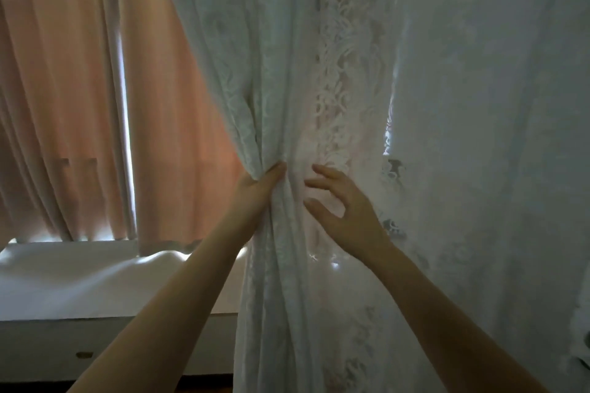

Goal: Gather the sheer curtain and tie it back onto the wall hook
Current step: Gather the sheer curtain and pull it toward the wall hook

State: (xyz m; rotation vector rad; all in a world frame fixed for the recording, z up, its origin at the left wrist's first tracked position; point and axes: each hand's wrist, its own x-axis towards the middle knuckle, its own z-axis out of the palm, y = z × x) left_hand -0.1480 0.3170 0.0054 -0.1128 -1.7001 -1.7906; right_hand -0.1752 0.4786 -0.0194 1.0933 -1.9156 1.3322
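Note:
The white sheer lace curtain [319, 73] hangs in front of me and fills the middle and right of the view. My left hand [258, 191] grips a bunch of its folds at the left edge, thumb on the front, fingers hidden behind the cloth. My right hand [344, 207] is just right of that bunch with fingers spread and relaxed, fingertips against the lace, holding nothing. No wall hook or tieback shows.
A peach eyelet curtain [79, 99] hangs at the left over a bright window. Below it lies a bed with a white sheet [95, 281] and a pale base [64, 348]. More sheer fabric [495, 169] covers the right side.

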